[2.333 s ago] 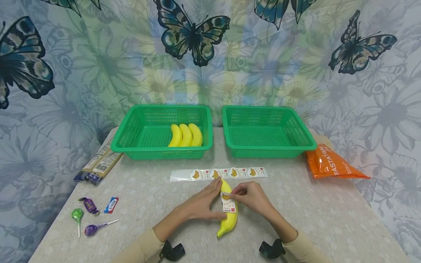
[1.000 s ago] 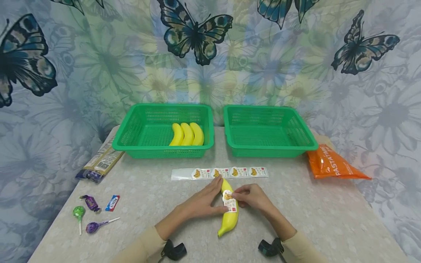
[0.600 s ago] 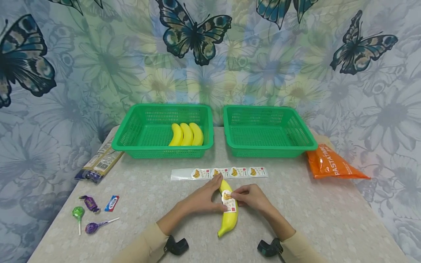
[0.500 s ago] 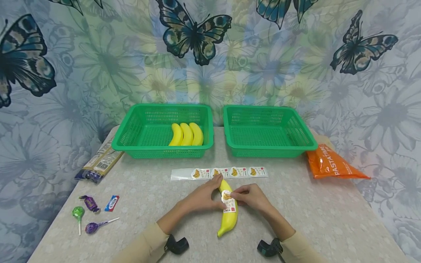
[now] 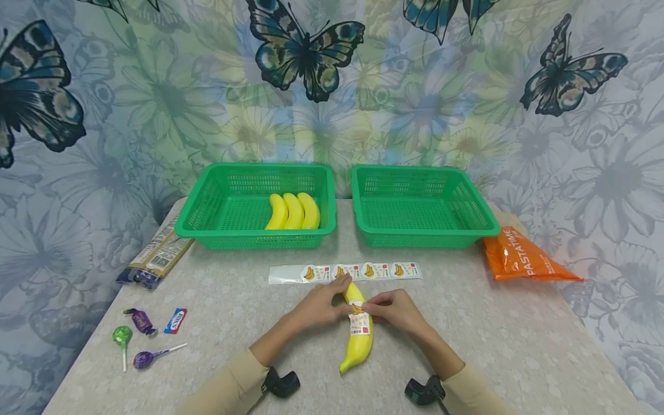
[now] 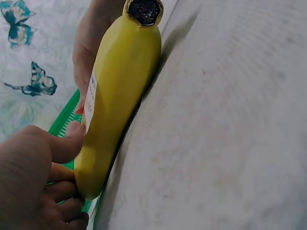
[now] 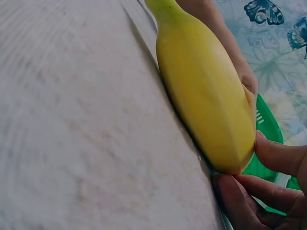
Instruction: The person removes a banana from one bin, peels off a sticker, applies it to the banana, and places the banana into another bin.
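Observation:
A yellow banana (image 5: 358, 346) lies on the table with its stem towards me. A white label sticker (image 5: 359, 323) with a banana picture is on its upper side. My left hand (image 5: 319, 305) is at the banana's left, fingers curled by the far end. In the left wrist view its thumb (image 6: 69, 141) presses the sticker's edge. My right hand (image 5: 396, 308) holds the banana's right side, thumb and fingertips at the sticker's upper part. In the right wrist view its thumb (image 7: 273, 151) touches the banana's upper side, and the fingers lie lower at its end.
A strip of banana stickers (image 5: 376, 271) lies beyond the hands. The left green basket (image 5: 254, 241) holds three bananas (image 5: 294, 212); a second basket (image 5: 420, 239) stands right. An orange pasta bag (image 5: 524, 256), a gold packet (image 5: 161, 256) and several sweets (image 5: 144, 361) lie around.
My left thumb has moved up along the sticker, from its lower part to its upper left edge. My right hand stays at the same place, and the sticker's top lies flatter than at first.

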`<state>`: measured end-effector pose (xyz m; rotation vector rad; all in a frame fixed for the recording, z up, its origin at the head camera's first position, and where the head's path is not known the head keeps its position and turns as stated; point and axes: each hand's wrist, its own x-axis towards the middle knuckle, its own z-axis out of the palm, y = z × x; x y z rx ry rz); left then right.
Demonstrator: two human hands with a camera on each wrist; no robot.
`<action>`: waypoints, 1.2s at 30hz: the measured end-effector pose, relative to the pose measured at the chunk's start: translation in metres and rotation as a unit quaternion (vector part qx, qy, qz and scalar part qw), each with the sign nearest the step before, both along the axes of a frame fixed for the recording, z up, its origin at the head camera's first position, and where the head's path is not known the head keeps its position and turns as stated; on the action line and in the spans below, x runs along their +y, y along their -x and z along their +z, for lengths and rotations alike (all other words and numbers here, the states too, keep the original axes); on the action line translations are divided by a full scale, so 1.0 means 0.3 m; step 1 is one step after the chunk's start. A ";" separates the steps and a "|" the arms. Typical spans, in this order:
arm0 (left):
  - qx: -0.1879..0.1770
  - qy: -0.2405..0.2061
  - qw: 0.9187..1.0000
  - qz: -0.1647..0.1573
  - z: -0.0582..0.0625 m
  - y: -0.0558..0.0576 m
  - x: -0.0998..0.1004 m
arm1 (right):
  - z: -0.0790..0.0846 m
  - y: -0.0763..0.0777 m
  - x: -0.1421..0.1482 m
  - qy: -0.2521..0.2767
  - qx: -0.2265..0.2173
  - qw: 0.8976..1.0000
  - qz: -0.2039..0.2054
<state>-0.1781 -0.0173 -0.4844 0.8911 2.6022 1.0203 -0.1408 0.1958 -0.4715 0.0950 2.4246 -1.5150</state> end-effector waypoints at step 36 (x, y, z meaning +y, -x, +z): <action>0.037 0.010 0.999 0.023 -0.008 -0.002 0.015 | 0.003 0.009 0.003 -0.003 -0.020 1.000 -0.010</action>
